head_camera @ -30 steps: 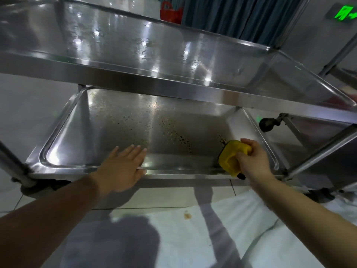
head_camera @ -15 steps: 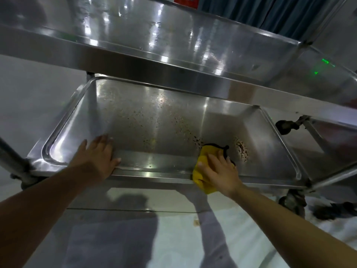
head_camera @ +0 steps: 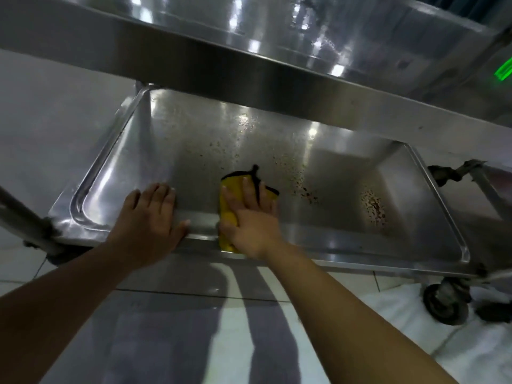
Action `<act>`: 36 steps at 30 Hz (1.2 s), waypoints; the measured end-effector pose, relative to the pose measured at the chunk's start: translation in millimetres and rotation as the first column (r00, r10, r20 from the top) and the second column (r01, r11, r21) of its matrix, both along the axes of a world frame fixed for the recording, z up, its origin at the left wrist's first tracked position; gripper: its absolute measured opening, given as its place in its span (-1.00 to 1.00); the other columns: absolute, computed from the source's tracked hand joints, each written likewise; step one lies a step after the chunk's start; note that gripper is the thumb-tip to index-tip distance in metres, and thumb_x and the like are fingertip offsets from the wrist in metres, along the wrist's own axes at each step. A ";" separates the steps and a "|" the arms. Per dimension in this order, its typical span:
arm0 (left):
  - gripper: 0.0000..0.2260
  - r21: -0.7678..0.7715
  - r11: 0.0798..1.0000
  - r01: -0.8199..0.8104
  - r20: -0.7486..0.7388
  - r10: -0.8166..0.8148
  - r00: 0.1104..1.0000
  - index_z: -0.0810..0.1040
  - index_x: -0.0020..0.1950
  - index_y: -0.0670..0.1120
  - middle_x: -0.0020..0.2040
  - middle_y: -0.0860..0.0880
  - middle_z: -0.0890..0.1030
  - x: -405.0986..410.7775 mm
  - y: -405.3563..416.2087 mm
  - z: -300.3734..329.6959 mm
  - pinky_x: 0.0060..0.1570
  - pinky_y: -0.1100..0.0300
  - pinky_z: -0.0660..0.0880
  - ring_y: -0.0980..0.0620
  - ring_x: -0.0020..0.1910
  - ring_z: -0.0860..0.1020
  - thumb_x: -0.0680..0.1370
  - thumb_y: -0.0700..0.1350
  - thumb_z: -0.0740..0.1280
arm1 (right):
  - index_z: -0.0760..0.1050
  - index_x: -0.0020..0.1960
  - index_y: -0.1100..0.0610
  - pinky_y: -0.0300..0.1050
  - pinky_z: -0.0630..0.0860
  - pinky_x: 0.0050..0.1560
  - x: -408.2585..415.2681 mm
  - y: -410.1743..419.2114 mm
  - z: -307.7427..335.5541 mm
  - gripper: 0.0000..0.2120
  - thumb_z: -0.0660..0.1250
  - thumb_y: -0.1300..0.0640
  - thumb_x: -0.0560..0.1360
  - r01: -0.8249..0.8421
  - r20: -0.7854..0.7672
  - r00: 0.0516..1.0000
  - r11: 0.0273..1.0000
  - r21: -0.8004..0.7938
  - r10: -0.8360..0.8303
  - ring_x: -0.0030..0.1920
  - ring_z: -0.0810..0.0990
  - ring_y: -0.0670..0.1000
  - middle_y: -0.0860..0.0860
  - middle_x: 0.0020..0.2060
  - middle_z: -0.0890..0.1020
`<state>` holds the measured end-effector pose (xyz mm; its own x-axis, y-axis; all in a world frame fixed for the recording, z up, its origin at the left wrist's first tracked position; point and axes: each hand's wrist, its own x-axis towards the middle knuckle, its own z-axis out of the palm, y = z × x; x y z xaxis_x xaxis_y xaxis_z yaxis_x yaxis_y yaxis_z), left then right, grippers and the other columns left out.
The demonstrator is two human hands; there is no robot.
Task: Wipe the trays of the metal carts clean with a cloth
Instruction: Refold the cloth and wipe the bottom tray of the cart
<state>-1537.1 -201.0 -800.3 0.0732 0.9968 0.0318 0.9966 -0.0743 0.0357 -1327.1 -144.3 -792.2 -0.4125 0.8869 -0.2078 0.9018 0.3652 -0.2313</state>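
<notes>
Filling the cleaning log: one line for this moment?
left hand on lower tray rim | right hand presses yellow cloth flat | brown stains remain right

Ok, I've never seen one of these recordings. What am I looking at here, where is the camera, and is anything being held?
No machine here: a person's two bare hands, filmed from a camera worn on their head, looking down. The lower tray of a metal cart sits under an upper shelf. The right hand presses a yellow cloth flat against the tray, fingers straight, so no real grip. The left hand rests open on the tray's near rim. Brown stains remain to the right.
</notes>
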 end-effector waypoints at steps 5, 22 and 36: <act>-0.41 0.024 1.000 0.003 0.038 -0.003 0.999 0.52 0.22 -0.37 0.23 -0.36 0.52 -5.8 1.3 -4.3 0.18 -0.20 0.42 -0.31 0.21 0.51 0.52 0.14 0.15 | -0.13 0.49 -0.36 0.32 -0.21 0.46 3.8 5.2 -5.1 -0.40 0.00 -0.32 0.50 -0.019 -0.036 0.999 0.999 0.028 0.020 0.52 -0.34 0.06 -0.17 0.54 -0.27; -0.32 0.048 0.998 -0.042 0.068 0.039 0.997 0.45 0.34 -0.29 0.33 -0.30 0.47 -1.7 6.6 -3.4 0.30 -0.17 0.32 -0.23 0.34 0.42 0.47 0.17 0.00 | -0.09 0.54 -0.23 0.21 -0.28 0.48 -57.9 21.5 -2.4 -0.34 0.13 -0.18 0.53 0.054 -0.009 0.999 0.998 0.033 -0.054 0.53 -0.32 0.15 -0.03 0.56 -0.22; -0.39 0.128 0.983 -0.134 0.180 0.110 0.977 0.31 0.43 -0.26 0.37 -0.28 0.42 -82.7 -4.2 -11.5 0.39 -0.16 0.27 -0.24 0.36 0.37 0.57 0.16 0.00 | -0.12 0.55 -0.22 0.28 -0.22 0.47 -48.1 13.1 -11.1 -0.43 -0.06 -0.24 0.58 0.548 0.004 0.836 0.834 0.062 -0.549 0.53 -0.26 0.20 -0.02 0.57 -0.19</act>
